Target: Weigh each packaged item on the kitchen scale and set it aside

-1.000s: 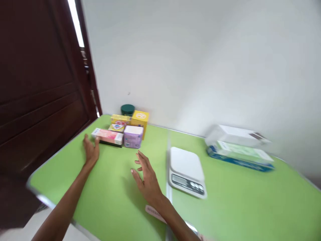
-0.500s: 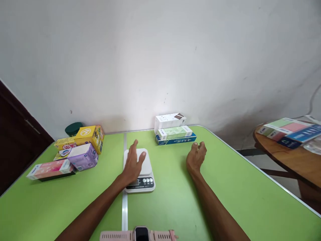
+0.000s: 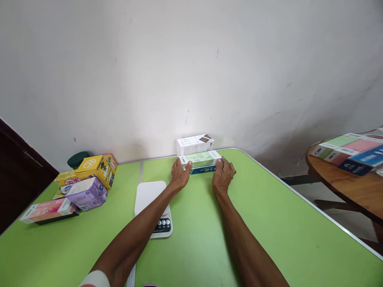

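Green-and-white, the long box (image 3: 200, 159) lay over a blue box (image 3: 203, 170), between the left hand (image 3: 180, 172) and right hand (image 3: 223, 174), whose fingers bracketed its ends. "COME ON" was legible on a yellow box (image 3: 93, 167).

I read "COME ON" on the yellow box (image 3: 92, 166); print on the green-and-white box (image 3: 202, 158) and blue box (image 3: 203, 170) is unclear.
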`<state>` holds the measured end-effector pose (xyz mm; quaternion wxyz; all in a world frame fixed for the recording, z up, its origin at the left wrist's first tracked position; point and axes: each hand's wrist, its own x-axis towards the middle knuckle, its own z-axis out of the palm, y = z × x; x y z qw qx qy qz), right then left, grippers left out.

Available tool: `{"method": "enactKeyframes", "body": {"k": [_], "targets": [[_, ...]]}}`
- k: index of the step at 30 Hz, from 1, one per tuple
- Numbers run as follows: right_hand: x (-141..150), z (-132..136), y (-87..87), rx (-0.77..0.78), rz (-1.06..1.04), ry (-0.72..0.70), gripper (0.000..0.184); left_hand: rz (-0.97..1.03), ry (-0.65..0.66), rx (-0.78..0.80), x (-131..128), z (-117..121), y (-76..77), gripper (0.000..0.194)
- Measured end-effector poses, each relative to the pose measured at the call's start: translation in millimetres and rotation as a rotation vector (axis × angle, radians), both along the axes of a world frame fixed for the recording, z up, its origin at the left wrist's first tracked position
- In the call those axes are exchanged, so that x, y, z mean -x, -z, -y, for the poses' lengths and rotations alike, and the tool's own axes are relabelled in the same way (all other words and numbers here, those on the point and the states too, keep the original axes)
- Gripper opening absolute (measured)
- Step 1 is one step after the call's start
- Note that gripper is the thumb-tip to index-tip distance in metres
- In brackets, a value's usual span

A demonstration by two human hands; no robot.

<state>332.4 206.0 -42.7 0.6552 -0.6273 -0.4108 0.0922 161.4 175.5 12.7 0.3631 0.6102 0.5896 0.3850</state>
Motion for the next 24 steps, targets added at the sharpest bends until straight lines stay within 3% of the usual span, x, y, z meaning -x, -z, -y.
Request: {"method": "enactKeyframes", "body": {"k": [6, 12, 18, 21, 24], "targets": [[11.9, 37.1, -10.7, -0.029, -0.017, -0.03, 0.073, 0.022, -0.039, 0.009, 12.3, 24.3, -25.0, 0.092], [55.6, 98.2, -16.1, -0.037, 0.022, -0.232, 0.067, 0.047, -0.067, -0.086, 74.4, 81.9, -44.9, 0.089], [107.0, 157.0, -11.7, -0.035, 0.062, -0.531, 0.058, 0.02, -0.171, -0.153, 153.0, 157.6, -28.0, 0.089], [118.8, 175.6, -10.9, -0.011, 0.072, -0.582, 0.057, 0.041, -0.191, -0.105, 171.5, 186.7, -11.8, 0.091], [122.5, 186.5, -12.5, 0.064, 0.049, -0.612, 0.06, 0.083, -0.208, -0.058, 177.9, 201.0, 2.8, 0.092]]}}
